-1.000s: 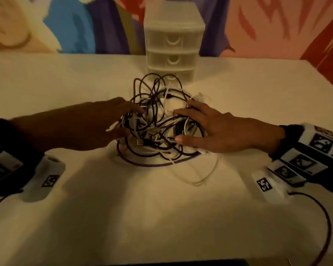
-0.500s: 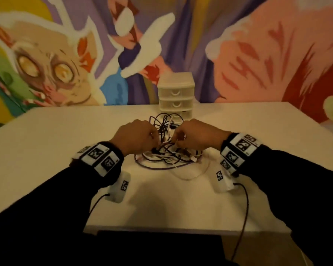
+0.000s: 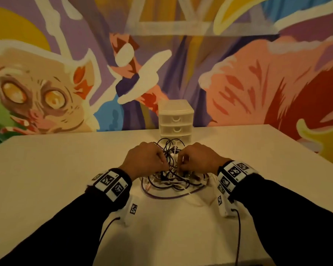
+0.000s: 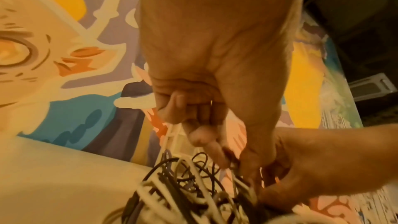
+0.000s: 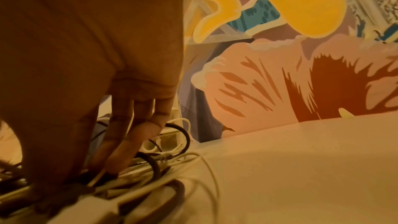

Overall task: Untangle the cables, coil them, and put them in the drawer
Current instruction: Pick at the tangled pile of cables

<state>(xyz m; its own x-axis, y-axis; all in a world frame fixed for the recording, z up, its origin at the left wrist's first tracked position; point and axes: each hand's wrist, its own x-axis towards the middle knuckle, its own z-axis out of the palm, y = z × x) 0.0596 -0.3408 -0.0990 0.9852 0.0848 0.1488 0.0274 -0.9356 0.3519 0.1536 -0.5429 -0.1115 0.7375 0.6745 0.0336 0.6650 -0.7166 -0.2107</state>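
The left hand (image 3: 145,162) has its fingers (image 4: 206,135) curled into the tangle of cables (image 3: 173,179), thumb and fingertips pinching dark strands near the top of the heap. The right hand (image 3: 198,160), close beside it, digs its fingers (image 5: 129,135) down among white and black strands and grips them. The tangle lies on the white table (image 3: 56,169) about midway between its left and right edges, a purple loop (image 3: 161,196) trailing toward the near edge. Just behind it, at the far edge, stands a three-drawer plastic cabinet (image 3: 176,118), drawers closed, against a painted mural (image 3: 46,83).
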